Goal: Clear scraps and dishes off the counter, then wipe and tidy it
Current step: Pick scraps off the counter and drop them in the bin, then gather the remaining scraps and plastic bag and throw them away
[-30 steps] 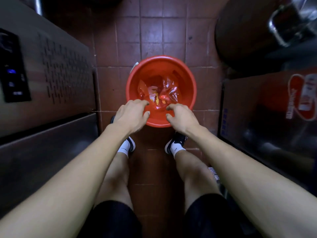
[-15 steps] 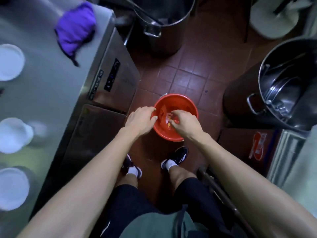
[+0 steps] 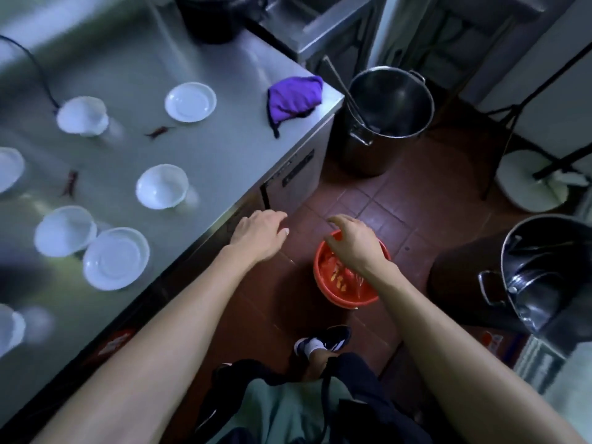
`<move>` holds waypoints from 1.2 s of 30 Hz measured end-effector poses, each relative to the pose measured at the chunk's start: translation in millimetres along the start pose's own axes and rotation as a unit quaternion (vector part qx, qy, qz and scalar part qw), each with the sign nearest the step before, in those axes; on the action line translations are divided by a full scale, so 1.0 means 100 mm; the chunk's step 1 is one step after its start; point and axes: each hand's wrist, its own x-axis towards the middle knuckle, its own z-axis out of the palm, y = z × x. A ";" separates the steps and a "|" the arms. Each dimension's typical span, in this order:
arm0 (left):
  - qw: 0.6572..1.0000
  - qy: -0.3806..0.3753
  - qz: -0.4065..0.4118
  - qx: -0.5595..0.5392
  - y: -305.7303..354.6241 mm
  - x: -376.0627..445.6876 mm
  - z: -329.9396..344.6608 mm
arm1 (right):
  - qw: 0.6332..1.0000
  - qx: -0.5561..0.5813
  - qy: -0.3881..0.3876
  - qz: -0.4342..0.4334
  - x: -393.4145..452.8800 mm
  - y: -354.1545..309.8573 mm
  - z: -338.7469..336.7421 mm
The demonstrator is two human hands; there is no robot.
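Both hands empty, fingers loose: left hand (image 3: 260, 231) by counter (image 3: 224, 161) edge, right hand (image 3: 354, 243) over red bucket (image 3: 323, 283) w/ scraps, prob for dumping. Chilies (image 3: 159, 132), bowls (image 3: 161, 186), purple cloth (image 3: 293, 99) left on counter.

A steel pot (image 3: 389, 100) stands on the tiled floor (image 3: 368, 203) just beside the counter's corner, with a long utensil leaning inside it. A second steel pot (image 3: 544, 274) stands at the right, holding metal items too blurred to identify. A white round base (image 3: 525, 181) sits on the floor beyond it. A dark vessel (image 3: 211, 17) stands at the far edge.
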 end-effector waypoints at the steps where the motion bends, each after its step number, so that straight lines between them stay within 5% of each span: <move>1: 1.000 0.010 -0.007 -0.014 -0.14 -0.10 -0.04 | 1.000 0.000 -0.001 -0.012 -0.01 -0.16 0.02; 13: 0.984 0.142 -0.090 -0.063 -1.73 -1.44 -0.41 | 0.992 0.002 -0.001 -0.122 -0.23 -2.18 0.53; 24: 0.973 0.163 -0.154 -0.061 -2.99 -2.52 -0.32 | 0.981 0.011 -0.062 -0.183 -0.56 -3.50 1.35; 36: 0.917 0.235 -0.286 -0.150 -4.02 -3.15 -0.17 | 0.946 0.026 -0.127 -0.296 -0.20 -4.74 2.02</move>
